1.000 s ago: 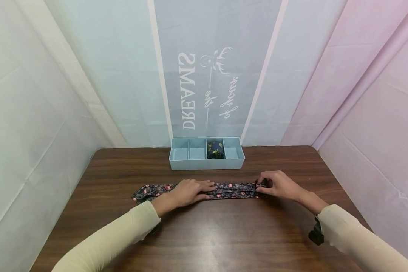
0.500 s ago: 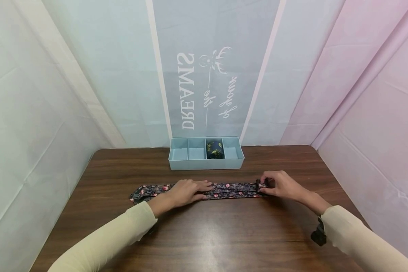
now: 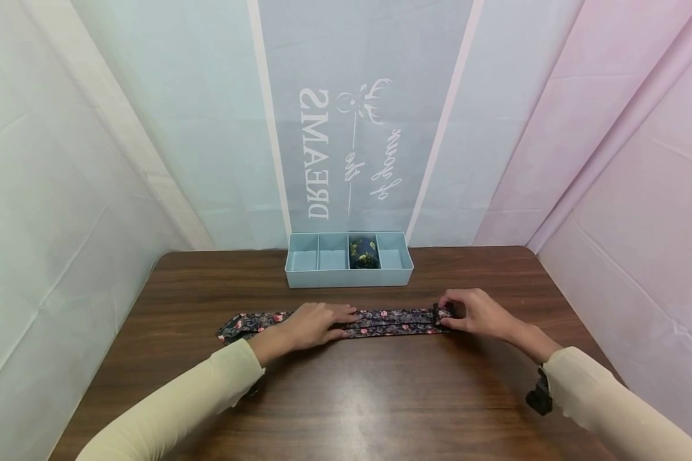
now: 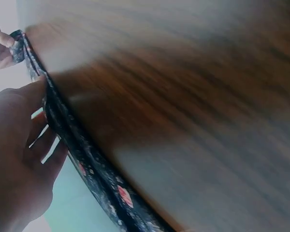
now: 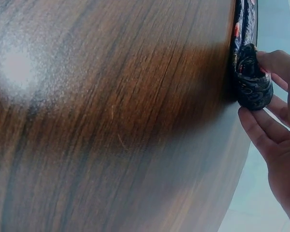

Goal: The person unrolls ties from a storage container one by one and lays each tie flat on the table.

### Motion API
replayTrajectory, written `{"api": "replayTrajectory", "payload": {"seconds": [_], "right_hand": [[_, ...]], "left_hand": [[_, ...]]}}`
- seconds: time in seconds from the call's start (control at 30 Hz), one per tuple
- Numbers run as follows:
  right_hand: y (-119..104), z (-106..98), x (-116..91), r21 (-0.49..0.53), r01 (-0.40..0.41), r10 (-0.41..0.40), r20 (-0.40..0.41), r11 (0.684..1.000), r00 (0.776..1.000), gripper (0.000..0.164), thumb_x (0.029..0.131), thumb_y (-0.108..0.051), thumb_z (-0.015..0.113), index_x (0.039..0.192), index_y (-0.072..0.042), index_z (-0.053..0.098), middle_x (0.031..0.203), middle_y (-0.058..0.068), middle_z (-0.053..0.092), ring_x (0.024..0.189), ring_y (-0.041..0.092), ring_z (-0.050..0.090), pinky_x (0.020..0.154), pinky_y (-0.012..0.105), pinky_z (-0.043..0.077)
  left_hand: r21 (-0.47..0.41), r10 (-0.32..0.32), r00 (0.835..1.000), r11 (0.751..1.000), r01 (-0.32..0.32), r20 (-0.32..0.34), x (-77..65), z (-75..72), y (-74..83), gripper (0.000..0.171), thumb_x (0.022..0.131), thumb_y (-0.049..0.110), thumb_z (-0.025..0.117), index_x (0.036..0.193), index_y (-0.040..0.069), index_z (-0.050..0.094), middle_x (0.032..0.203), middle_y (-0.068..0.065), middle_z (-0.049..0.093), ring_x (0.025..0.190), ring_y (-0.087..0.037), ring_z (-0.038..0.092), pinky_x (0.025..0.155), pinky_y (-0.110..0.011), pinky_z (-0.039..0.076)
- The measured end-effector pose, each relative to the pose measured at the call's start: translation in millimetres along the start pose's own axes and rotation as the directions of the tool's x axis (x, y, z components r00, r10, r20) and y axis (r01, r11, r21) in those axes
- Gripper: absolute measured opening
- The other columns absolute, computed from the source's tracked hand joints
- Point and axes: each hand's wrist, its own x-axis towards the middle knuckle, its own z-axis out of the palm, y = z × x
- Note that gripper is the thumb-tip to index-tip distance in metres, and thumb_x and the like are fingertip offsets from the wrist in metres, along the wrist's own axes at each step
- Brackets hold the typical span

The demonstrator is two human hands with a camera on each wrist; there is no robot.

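A dark floral necktie (image 3: 386, 323) with pink flowers lies lengthwise across the table, its wide pointed end at the left. My left hand (image 3: 308, 328) rests on the tie left of its middle, fingers extended along it. At the tie's right end my right hand (image 3: 478, 314) pinches a small rolled-up part between thumb and fingers. In the right wrist view this roll (image 5: 255, 89) shows as a short coil, with the right hand's fingers curled against it. The left wrist view shows the tie's folded length (image 4: 94, 166) running past the left hand (image 4: 19, 140).
A light blue tray (image 3: 348, 279) with several compartments stands behind the tie, near the table's back edge. One compartment holds a rolled navy tie (image 3: 364, 253) with yellow flowers. The brown wooden table (image 3: 346, 397) is bordered by fabric hangings (image 3: 236, 160).
The tie's left end has shifted slightly left, and the left hand with it. The right hand's fingers have moved a little around the roll at the right end.
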Motion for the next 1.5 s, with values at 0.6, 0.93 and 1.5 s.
{"api": "replayTrajectory", "payload": {"seconds": [0.6, 0.93, 1.5], "right_hand": [[3, 0, 2, -0.060, 0.105, -0.099, 0.099, 0.993, 0.990, 0.019, 0.094, -0.009, 0.075, 0.113, -0.012, 0.080, 0.117, 0.007, 0.073, 0.095, 0.014, 0.068, 0.074, 0.032, 0.056], [-1, 8, 3, -0.088, 0.059, -0.058, 0.017, 0.994, 0.998, 0.016, 0.093, -0.032, 0.084, 0.100, -0.018, 0.080, 0.105, -0.005, 0.074, 0.090, 0.009, 0.070, 0.074, 0.033, 0.061], [-4, 3, 5, -0.115, 0.018, -0.015, 0.032, 0.993, 0.999, 0.020, 0.082, -0.008, 0.084, 0.098, -0.014, 0.075, 0.100, -0.002, 0.071, 0.079, 0.006, 0.057, 0.067, 0.026, 0.051]], "left_hand": [[0.032, 0.081, 0.996, 0.996, -0.082, 0.032, 45.4, 5.2, 25.6, 0.054, 0.108, 0.041, 0.062, 0.158, 0.023, 0.053, 0.165, 0.000, 0.047, 0.147, -0.017, 0.051, 0.112, -0.039, 0.051], [0.016, 0.099, 0.989, 0.995, -0.102, 0.109, 53.2, 14.3, 26.9, 0.049, 0.110, 0.036, 0.059, 0.157, 0.025, 0.053, 0.166, 0.005, 0.043, 0.152, -0.012, 0.042, 0.114, -0.037, 0.049], [-0.068, 0.079, 0.993, 0.995, -0.073, 0.085, 32.3, 10.7, 15.2, 0.048, 0.110, 0.037, 0.058, 0.156, 0.023, 0.053, 0.166, 0.003, 0.042, 0.152, -0.014, 0.042, 0.117, -0.041, 0.047]]}}
